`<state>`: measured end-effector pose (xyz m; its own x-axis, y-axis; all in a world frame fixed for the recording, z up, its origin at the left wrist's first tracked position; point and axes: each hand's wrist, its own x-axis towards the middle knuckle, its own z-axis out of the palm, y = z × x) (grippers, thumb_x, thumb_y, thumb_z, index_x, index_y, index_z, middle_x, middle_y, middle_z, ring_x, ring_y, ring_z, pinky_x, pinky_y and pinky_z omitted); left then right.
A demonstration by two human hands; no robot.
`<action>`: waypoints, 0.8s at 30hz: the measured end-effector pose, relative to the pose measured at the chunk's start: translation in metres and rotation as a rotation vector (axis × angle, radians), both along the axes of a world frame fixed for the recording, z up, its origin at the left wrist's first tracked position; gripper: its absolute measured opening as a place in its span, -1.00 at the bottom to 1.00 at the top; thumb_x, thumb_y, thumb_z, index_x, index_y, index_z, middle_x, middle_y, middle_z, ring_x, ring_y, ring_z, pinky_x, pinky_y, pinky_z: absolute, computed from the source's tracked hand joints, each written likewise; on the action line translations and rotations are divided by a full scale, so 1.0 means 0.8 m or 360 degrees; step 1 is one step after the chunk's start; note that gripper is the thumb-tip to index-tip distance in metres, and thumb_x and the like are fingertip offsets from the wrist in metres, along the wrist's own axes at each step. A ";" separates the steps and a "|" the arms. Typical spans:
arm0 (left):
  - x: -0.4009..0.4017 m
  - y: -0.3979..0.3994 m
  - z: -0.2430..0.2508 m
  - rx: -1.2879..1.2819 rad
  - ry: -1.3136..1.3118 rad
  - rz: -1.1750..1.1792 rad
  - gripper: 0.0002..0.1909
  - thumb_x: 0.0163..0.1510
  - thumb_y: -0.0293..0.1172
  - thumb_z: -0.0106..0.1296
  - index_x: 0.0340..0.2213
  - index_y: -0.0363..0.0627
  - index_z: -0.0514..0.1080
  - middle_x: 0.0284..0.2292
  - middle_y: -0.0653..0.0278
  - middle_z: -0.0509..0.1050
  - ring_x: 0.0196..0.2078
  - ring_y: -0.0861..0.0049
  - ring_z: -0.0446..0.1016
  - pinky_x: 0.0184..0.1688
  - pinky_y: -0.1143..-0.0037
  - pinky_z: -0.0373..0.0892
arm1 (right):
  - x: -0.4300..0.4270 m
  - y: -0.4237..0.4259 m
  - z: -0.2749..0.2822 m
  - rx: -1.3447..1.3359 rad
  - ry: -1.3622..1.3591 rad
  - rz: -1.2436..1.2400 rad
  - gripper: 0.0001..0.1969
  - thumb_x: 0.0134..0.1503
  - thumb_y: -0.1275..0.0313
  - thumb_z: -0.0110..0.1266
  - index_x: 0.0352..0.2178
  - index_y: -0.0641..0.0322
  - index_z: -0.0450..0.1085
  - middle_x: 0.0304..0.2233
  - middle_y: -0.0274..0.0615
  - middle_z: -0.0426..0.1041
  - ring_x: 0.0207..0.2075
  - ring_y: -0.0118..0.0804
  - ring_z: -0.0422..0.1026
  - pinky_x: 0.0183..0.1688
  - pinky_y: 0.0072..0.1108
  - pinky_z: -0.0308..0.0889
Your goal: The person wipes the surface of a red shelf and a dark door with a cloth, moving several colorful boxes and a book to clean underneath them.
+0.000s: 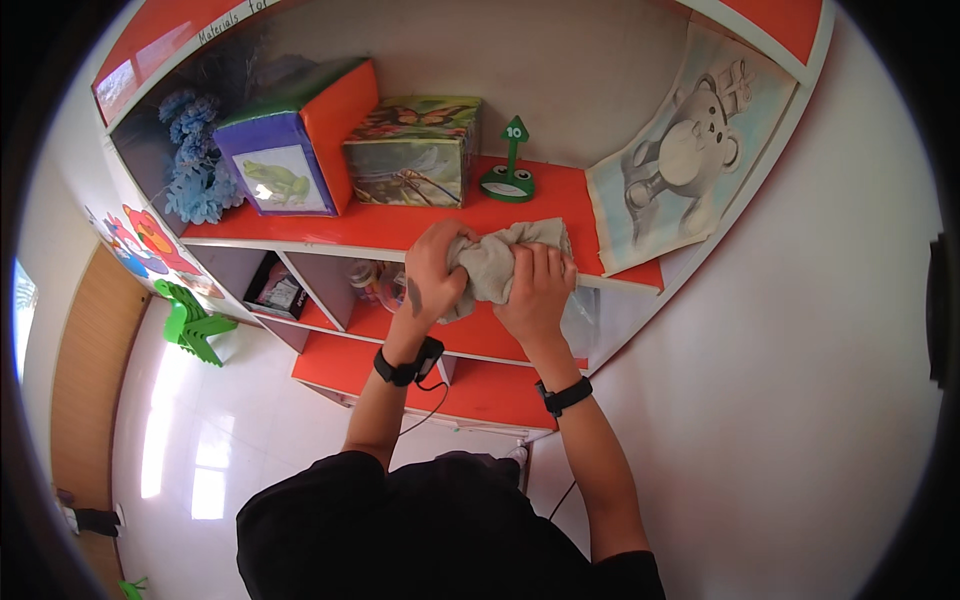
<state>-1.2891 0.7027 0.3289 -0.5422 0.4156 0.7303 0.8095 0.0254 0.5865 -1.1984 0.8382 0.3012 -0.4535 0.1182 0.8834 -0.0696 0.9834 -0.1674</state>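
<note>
A crumpled grey cloth [487, 268] is bunched between my two hands, in front of a red shelf board [360, 231]. My left hand [435, 274] grips its left part, and my right hand [536, 285] has its fingers closed over the right part. Behind the cloth, on the shelf, stand a green frog-faced figure with a numbered arrow [508, 182] and a box covered in butterfly and dragonfly pictures [409, 169]. Farther left is a large cube with a frog picture [281, 176], beside blue artificial flowers [199, 195].
A painted bear poster [686, 150] leans at the shelf's right end. Lower compartments hold a dark box [279, 292] and plastic jars [365, 279]. Stacked green chairs [187, 322] stand on the floor at left. A person's leg [97, 521] shows at the lower left. A pale wall rises at right.
</note>
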 end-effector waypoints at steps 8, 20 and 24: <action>0.031 -0.008 -0.023 0.0016 0.0361 0.0289 -0.49 -0.39 -0.63 -0.12 -0.25 -0.19 0.39 -0.29 0.13 0.41 -0.22 0.14 0.36 -0.04 0.28 0.19 | 0.003 0.001 0.011 0.0026 -0.0150 -0.0004 -0.49 -0.33 0.47 0.27 -0.24 0.16 0.29 -0.26 -0.20 0.32 -0.16 -0.11 0.31 -0.06 -0.29 0.12; -0.039 -0.103 0.005 -0.0271 0.0493 0.0864 -0.62 -0.41 -0.66 -0.14 -0.44 -0.16 0.49 -0.37 0.23 0.49 -0.19 0.21 0.38 0.06 0.32 0.14 | -0.042 -0.070 0.040 0.0032 -0.0600 0.0397 -0.29 -0.21 0.22 0.33 -0.03 0.24 0.22 0.13 0.16 0.18 0.19 0.10 0.15 0.15 -0.11 0.03; -0.062 -0.128 0.016 -0.0462 0.0528 0.1034 -0.53 -0.43 -0.67 -0.14 -0.41 -0.07 0.57 -0.28 0.28 0.50 -0.13 0.27 0.37 0.10 0.33 0.10 | -0.080 -0.091 0.038 0.0129 -0.0669 0.0287 -0.28 -0.19 0.11 0.34 -0.02 0.14 0.22 0.11 0.10 0.23 0.17 0.02 0.19 0.13 -0.17 0.08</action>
<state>-1.3384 0.6001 0.3416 -0.5147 0.2887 0.8073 0.7115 0.6692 0.2143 -1.2621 0.7656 0.3319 -0.7812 -0.0574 0.6217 -0.1834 0.9730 -0.1405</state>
